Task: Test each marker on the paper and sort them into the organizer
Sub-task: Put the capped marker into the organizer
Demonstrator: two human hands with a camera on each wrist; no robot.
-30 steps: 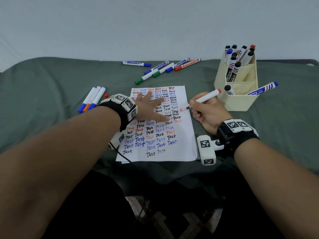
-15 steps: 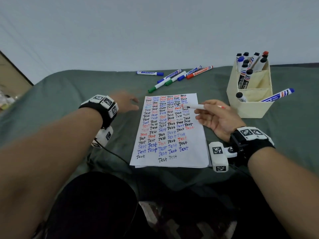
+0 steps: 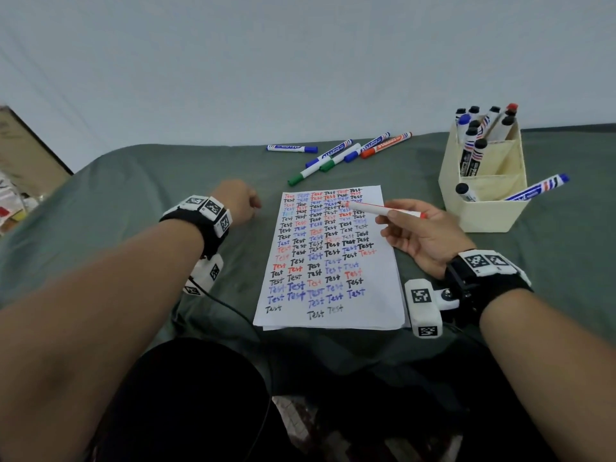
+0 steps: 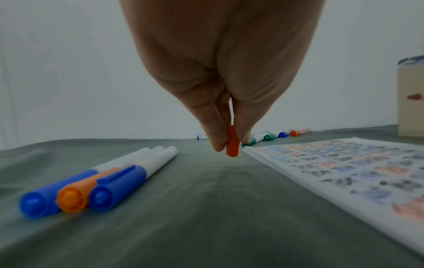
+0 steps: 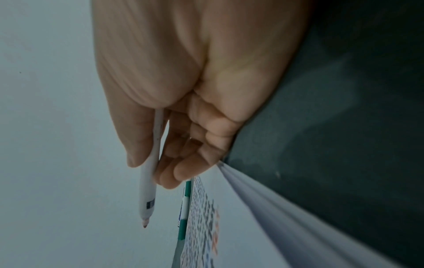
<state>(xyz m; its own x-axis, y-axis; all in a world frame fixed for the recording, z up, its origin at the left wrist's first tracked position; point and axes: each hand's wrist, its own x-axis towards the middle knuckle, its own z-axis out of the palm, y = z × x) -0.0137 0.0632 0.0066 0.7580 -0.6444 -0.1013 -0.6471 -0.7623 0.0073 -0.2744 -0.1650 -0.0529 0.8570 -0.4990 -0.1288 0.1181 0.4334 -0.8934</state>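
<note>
Pinching an orange cap (image 4: 232,143), left hand (image 3: 238,201); right hand (image 3: 421,236) holds uncapped white marker (image 3: 383,209).

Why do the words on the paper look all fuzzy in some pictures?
Head view: the paper is sharp enough to read "Test". Left wrist view: the camera sits low and close, so the writing smears into blobs while the cap stays fairly crisp. Right wrist view: the paper is seen tilted and edge-on, with streaky blur, though the marker looks clearer.
</note>
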